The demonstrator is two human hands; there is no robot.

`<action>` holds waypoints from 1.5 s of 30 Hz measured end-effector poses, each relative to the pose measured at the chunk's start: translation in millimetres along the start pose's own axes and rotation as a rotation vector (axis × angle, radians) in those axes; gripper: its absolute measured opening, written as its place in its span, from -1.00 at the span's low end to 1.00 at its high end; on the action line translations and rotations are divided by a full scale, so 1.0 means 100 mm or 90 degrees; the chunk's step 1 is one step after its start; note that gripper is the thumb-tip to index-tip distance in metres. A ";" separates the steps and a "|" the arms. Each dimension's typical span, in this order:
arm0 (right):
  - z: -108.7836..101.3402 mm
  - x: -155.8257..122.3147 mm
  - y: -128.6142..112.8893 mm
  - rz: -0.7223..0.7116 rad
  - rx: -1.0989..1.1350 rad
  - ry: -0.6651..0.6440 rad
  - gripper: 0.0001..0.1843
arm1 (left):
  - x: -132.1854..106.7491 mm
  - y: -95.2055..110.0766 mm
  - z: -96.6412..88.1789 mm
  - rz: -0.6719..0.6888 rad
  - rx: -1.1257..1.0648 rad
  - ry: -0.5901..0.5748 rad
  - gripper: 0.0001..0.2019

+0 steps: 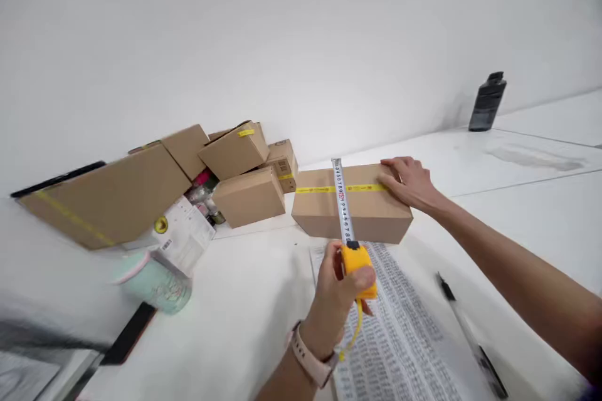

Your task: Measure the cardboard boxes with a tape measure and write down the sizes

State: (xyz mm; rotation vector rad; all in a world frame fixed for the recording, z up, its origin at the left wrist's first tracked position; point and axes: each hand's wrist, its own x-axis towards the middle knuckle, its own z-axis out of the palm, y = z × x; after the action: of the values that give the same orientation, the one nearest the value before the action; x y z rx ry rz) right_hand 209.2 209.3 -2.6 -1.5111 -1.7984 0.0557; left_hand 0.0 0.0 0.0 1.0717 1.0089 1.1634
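My left hand grips a yellow tape measure in front of a brown cardboard box. From its case the metal blade runs out across the box's top, and its hooked end reaches the far edge. A strip of yellow packing tape runs along that top, under the blade. My right hand rests on the box's far right corner, thumb on the top and fingers over the back edge. Beneath the tape measure lies a printed sheet with columns of figures, partly covered by my left hand.
Several cardboard boxes are piled against the wall at the left. A pale green cup and a dark phone-like slab are nearer. A pen lies right of the sheet. A dark bottle stands at the back right.
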 end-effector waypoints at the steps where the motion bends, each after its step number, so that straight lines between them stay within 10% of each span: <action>1: -0.02 0.02 0.00 -0.019 0.004 -0.005 -0.40 | 0.04 0.00 0.03 0.002 -0.001 0.007 -0.49; 45: -0.14 -0.09 -0.24 -0.064 0.009 -0.059 -0.53 | 0.15 -0.22 -0.52 -0.048 -0.006 -0.123 -0.52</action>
State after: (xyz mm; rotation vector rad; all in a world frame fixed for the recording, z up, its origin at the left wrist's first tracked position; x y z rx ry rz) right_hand 197.6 188.6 13.6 -1.4268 -1.9404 0.0897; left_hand -45.1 18.8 -32.3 1.1060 0.8835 0.9829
